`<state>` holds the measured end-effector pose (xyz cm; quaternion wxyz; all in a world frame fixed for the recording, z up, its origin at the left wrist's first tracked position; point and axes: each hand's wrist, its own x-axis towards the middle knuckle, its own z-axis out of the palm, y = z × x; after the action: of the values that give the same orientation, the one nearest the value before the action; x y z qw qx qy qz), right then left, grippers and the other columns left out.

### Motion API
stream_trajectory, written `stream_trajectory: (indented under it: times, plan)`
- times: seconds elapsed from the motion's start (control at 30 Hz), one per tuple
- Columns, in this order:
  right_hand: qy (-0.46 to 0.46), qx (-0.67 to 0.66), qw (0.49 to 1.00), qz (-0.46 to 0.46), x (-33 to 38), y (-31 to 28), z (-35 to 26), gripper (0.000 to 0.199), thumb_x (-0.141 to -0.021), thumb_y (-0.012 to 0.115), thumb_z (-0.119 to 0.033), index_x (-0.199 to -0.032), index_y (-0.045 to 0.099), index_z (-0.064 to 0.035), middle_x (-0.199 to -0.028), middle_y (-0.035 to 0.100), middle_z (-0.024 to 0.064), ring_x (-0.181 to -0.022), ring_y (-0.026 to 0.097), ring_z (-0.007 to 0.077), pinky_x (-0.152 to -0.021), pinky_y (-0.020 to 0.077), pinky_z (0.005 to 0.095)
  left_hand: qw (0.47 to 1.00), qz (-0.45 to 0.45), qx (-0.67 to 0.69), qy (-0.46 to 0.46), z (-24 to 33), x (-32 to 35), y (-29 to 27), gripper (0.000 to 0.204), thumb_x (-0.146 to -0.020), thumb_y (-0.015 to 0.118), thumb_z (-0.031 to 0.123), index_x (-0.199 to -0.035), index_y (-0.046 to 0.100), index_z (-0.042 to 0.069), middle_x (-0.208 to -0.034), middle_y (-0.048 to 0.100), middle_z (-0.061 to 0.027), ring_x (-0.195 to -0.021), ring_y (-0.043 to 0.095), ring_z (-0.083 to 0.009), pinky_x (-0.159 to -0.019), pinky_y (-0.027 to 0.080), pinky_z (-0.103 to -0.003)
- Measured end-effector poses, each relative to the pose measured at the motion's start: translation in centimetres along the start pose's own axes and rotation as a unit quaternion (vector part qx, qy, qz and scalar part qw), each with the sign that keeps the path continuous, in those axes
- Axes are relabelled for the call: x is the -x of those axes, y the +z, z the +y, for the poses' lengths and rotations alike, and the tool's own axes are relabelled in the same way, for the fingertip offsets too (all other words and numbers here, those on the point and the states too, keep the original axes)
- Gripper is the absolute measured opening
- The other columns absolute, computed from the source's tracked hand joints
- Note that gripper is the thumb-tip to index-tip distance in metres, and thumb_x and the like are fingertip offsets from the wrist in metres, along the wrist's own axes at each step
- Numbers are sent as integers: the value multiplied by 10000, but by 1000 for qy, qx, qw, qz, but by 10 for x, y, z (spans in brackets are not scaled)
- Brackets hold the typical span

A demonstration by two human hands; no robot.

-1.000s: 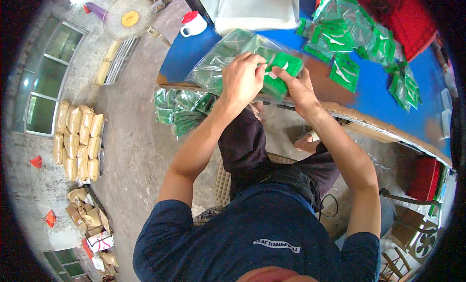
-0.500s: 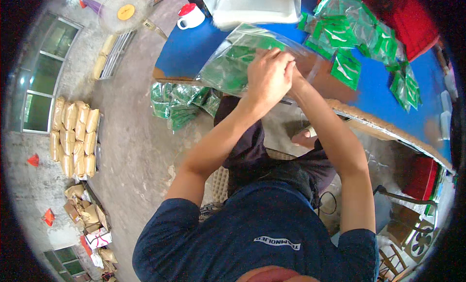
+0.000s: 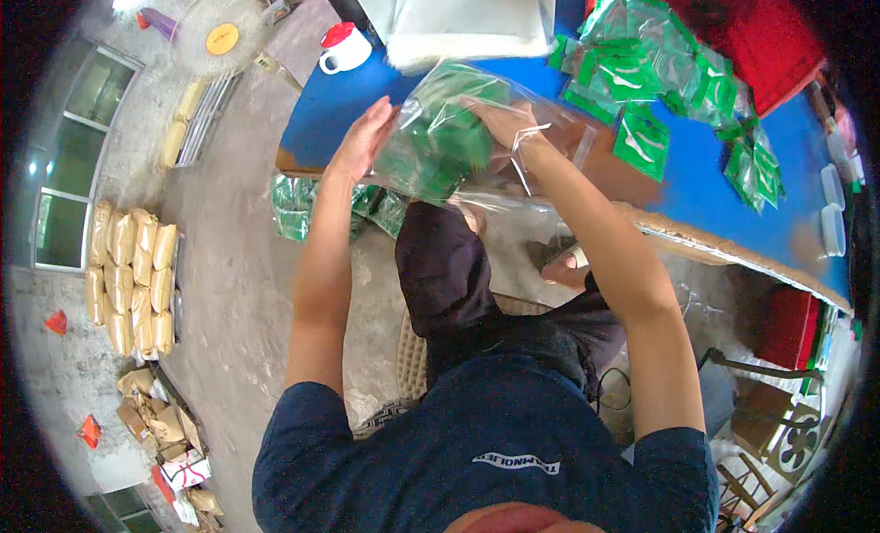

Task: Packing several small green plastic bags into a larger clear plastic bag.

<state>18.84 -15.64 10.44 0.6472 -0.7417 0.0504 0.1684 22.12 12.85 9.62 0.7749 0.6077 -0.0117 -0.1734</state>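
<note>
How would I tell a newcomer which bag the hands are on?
Find the blue table and follow its near edge leftward. There, with the left hand by its left side, is the clear plastic bag. It is much larger than the green packets strewn to its right, with green contents showing through.

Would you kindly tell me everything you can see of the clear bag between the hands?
The clear bag is thin, shiny and creased, apparently plastic, with blurred green contents showing through its left part. It is at the near edge of the blue table, its left end by the open left hand; whether they touch is unclear. The right hand appears to be inside its right part, with loose clear film around the wrist. Blur hides finer detail.
</note>
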Motion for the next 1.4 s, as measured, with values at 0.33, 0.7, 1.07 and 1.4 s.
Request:
stream_trajectory:
  times: [0.33, 0.7, 1.07, 1.4]
  plan:
    - [30, 49, 981, 184, 27, 16, -2, 889, -880, 645, -568, -1456, 296, 11, -1283, 573, 297, -1205, 568, 376, -951, 511, 486, 996, -82, 6, 37, 0, 27, 30, 777, -1003, 469, 464, -1571, 157, 36, -1603, 274, -121, -1468, 263, -244, -1208, 162, -381]
    - [-37, -145, 989, -15, 76, 11, 8, 942, -856, 769, -317, -1488, 150, 5, -1474, 390, 184, -1237, 526, 372, -930, 540, 457, 990, -123, 64, -7, 9, 35, 41, 790, -969, 588, 273, -1588, 129, 99, -1591, 294, -130, -1447, 312, -266, -1195, 222, -382]
    - [-165, 507, 839, 111, 98, -15, 37, 712, -893, 637, -514, -1371, 431, -28, -868, 680, 196, -847, 693, 353, -721, 565, 435, 913, -191, -355, 60, 17, 27, 52, 903, -768, 825, 114, -1532, 344, 91, -1559, 346, -139, -1425, 330, -228, -1156, 299, -334]
    - [-325, 405, 809, 275, 173, -120, 58, 136, -875, 681, -135, -978, 662, -48, -843, 662, 122, -726, 666, 325, -624, 536, 403, 600, -128, -728, 305, -14, 2, 132, 804, -936, 525, 565, -1572, 236, 166, -1639, 152, -152, -1502, 169, -350, -1215, 106, -515]
